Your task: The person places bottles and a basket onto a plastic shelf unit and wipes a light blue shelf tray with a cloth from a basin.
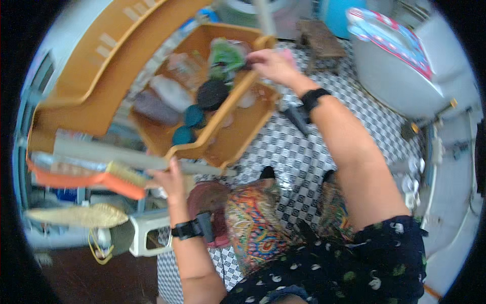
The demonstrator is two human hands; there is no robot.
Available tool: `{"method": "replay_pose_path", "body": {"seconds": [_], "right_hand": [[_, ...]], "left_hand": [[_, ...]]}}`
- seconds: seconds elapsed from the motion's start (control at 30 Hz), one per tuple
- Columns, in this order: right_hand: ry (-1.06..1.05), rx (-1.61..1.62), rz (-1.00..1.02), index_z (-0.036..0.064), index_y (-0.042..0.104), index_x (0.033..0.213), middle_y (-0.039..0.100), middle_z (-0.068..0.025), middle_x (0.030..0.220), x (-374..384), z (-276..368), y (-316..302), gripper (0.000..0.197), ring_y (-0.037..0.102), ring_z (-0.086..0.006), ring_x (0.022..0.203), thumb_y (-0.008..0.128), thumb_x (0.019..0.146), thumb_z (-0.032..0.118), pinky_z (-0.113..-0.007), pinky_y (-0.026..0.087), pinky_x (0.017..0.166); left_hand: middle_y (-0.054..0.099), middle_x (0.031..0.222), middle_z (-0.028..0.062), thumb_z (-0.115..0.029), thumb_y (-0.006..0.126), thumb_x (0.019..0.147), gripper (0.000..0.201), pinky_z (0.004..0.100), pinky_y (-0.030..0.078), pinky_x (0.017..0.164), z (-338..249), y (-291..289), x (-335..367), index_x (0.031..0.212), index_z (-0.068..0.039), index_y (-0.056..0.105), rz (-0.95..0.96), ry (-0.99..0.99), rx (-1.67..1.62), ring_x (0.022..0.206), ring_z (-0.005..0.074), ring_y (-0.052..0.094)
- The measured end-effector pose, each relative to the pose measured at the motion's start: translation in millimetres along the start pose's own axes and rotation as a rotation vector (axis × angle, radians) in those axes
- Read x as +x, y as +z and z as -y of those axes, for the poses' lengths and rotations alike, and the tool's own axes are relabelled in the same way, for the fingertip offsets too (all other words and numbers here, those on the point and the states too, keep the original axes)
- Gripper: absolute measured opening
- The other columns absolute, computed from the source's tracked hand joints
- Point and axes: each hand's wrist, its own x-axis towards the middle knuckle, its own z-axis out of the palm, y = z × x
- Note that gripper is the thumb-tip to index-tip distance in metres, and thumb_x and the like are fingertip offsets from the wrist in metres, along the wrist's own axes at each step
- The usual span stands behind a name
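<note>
Head view: a tan plastic shelf unit (196, 40) fills the upper left and centre of the frame, slanting; its tray holds a green packet (226, 54), a dark round item (212, 95), a white bundle (171, 92) and teal pieces (184, 136).
Right hand: at the tray's upper right corner, the right hand (272, 66) seems closed over the rim.
Left hand: at the tray's lower left corner, the left hand (173, 183) has fingers partly spread, one tip at the rim; blur hides whether it grips.
Step in hand: judged from the pose, handling the shelf unit by two opposite corners.
Next move: probably calls for a sure hold at both corners and an even angle, since the contents look loose and could slide.
Nearby: an orange tray (121, 186) lies left of the left hand; checked floor (253, 162) shows at centre.
Writing: none legible; the green packet's face is too blurred, and no brand can be made out.
</note>
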Motion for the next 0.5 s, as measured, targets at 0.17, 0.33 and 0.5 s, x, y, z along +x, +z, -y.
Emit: {"method": "replay_pose_path", "body": {"seconds": [0.17, 0.33, 0.5], "right_hand": [[-0.015, 0.08, -0.059, 0.0066, 0.06, 0.096, 0.062, -0.0121, 0.083, -55, -9, -35, 0.025, 0.059, -0.0237, 0.077, 0.052, 0.074, 0.012, -0.033, 0.046, 0.07], [0.22, 0.102, -0.247, 0.0065, 0.061, 0.092, 0.062, -0.0088, 0.077, -203, -51, -144, 0.022, 0.059, -0.0165, 0.07, 0.054, 0.072, 0.013, -0.028, 0.048, 0.066], [1.027, 0.184, -0.449, 0.004, 0.063, 0.09, 0.062, -0.0057, 0.072, -396, -56, -243, 0.02, 0.058, -0.011, 0.06, 0.059, 0.076, 0.018, -0.025, 0.048, 0.054]], "left_hand": [[0.045, 0.113, 0.0194, -0.028, 0.057, 0.082, 0.063, 0.0363, 0.04, 0.085, 11, -24, 3, 0.123, 0.006, 0.023, 0.014, -0.315, 0.237, 0.099, 0.0229, 0.047], [0.042, 0.117, 0.0171, -0.032, 0.059, 0.081, 0.056, 0.0366, 0.043, 0.081, 9, -37, 15, 0.113, 0.005, 0.033, 0.139, -0.424, -0.134, 0.097, 0.0226, 0.048], [0.037, 0.124, 0.0178, -0.017, 0.052, 0.085, 0.055, 0.0377, 0.042, 0.084, -25, -31, 15, 0.125, 0.005, 0.021, 0.243, -0.558, -0.191, 0.103, 0.024, 0.047]]}}
